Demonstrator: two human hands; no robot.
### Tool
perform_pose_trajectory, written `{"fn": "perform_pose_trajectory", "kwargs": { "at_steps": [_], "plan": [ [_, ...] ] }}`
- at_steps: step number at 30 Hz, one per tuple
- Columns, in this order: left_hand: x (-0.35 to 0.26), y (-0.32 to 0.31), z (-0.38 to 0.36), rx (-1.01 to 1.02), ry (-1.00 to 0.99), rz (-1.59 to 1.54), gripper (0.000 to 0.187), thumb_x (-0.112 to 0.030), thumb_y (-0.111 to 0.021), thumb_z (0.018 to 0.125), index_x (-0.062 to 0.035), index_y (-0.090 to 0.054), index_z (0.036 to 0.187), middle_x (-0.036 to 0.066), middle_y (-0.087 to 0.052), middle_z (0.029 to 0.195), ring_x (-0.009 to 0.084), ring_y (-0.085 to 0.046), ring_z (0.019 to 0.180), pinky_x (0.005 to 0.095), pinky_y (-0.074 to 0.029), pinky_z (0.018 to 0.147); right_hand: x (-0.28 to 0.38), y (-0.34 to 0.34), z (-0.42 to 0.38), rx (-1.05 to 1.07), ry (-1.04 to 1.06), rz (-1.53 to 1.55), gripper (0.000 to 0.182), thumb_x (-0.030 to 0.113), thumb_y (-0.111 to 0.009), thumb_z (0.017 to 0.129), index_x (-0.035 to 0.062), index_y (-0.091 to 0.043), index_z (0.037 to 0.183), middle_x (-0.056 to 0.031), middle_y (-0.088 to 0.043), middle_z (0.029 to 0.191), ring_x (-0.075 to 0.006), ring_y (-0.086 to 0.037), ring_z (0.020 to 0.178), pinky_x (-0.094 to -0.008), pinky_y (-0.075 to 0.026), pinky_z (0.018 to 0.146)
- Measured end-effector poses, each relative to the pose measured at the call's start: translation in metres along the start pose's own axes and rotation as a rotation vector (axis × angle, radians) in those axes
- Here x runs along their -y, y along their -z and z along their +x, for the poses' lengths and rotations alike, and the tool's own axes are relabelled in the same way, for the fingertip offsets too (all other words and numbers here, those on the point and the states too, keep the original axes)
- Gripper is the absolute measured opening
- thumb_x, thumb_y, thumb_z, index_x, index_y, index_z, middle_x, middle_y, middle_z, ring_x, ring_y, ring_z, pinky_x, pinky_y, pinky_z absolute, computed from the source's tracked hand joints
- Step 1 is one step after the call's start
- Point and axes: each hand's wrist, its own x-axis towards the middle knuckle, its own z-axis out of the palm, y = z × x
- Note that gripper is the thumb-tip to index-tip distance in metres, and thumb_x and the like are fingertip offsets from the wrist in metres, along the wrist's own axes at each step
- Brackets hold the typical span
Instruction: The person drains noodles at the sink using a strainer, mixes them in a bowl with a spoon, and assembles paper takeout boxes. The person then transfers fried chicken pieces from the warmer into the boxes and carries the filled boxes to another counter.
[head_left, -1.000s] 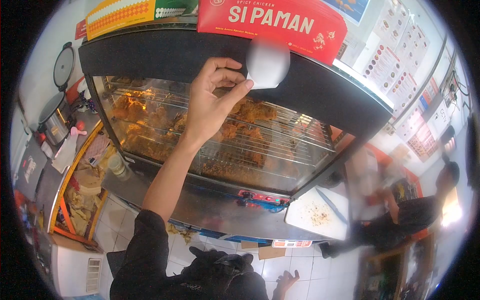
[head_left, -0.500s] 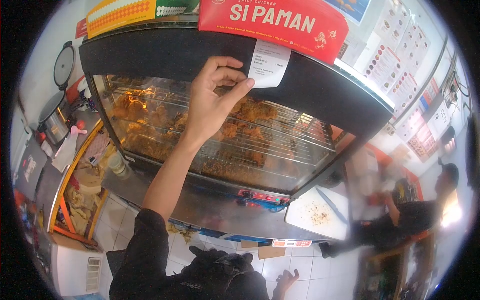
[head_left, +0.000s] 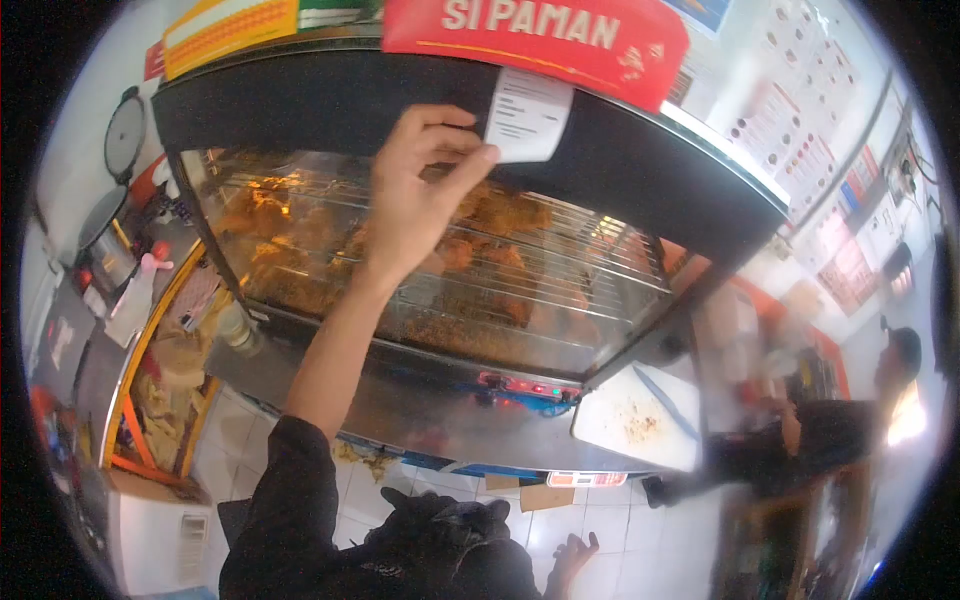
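My left hand [head_left: 420, 190] is raised in front of the heated display cabinet [head_left: 330, 100]. Thumb and fingertips pinch the lower left corner of a white printed receipt [head_left: 530, 115]. The slip lies against the cabinet's black top panel, its upper end beneath a red box marked SI PAMAN [head_left: 540, 45]. Behind the glass, pieces of fried chicken [head_left: 510, 270] sit on wire racks. Low in the view, my right hand [head_left: 574, 562] hangs over the tiled floor with its fingers apart, holding nothing.
A white cutting board [head_left: 640, 425] with crumbs carries a knife [head_left: 665, 405] right of the cabinet. Another person [head_left: 840, 440] in dark clothing is at the right. Leftward are a large pot [head_left: 108, 240], a glass jar [head_left: 236, 328] and an orange-edged bin [head_left: 165, 375].
The whole view has shifted slightly, so the red box and receipt appear a little higher and further left. My left hand keeps its pinch on the receipt. The print looks more blurred.
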Motion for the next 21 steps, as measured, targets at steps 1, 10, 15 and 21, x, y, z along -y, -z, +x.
{"fn": "perform_pose_trajectory", "kwargs": {
  "at_steps": [1, 10, 15, 21],
  "plan": [
    [-0.005, 0.0, -0.001, -0.012, 0.024, 0.0, 0.033, -0.012, -0.074, 0.087, -0.0006, -0.058, 0.113, 0.008, -0.069, 0.097, 0.014, -0.066, 0.091, 0.0281, -0.051, 0.083, -0.005, 0.003, 0.0, -0.013, -0.005, 0.015, 0.065, 0.019, -0.06, 0.087, 0.0112, -0.027, 0.143, -0.014, -0.055, 0.11, -0.0173, -0.053, 0.07, -0.0288, -0.045, 0.053],
    [-0.003, 0.017, -0.02, -0.026, 0.108, 0.002, 0.032, -0.009, -0.067, 0.093, 0.0001, -0.056, 0.122, 0.014, -0.062, 0.122, 0.0213, -0.061, 0.114, 0.0336, -0.047, 0.1, -0.019, 0.002, 0.009, -0.075, 0.036, 0.019, 0.063, 0.019, -0.063, 0.089, 0.0062, -0.032, 0.142, -0.0111, -0.061, 0.101, -0.0135, -0.057, 0.064, -0.0257, -0.045, 0.049],
    [0.014, 0.062, -0.1, -0.067, 0.321, 0.275, 0.025, -0.022, -0.061, 0.098, -0.0019, -0.062, 0.113, 0.009, -0.064, 0.116, 0.0185, -0.062, 0.105, 0.0321, -0.046, 0.094, -0.033, 0.005, 0.006, 0.004, 0.019, -0.087, 0.045, 0.023, -0.062, 0.094, 0.0033, -0.049, 0.132, -0.0128, -0.064, 0.1, -0.0138, -0.059, 0.063, -0.0278, -0.047, 0.051],
    [0.061, 0.122, -0.32, -0.113, 0.942, 0.269, 0.023, -0.03, -0.059, 0.1, -0.0085, -0.066, 0.097, 0.005, -0.067, 0.092, 0.0124, -0.062, 0.085, 0.028, -0.05, 0.076, -0.06, 0.026, 0.019, 0.206, 0.056, -0.378, 0.036, 0.033, -0.063, 0.095, 0.0005, -0.07, 0.109, -0.0146, -0.072, 0.093, -0.02, -0.066, 0.07, -0.0348, -0.053, 0.068]
  ]
}}
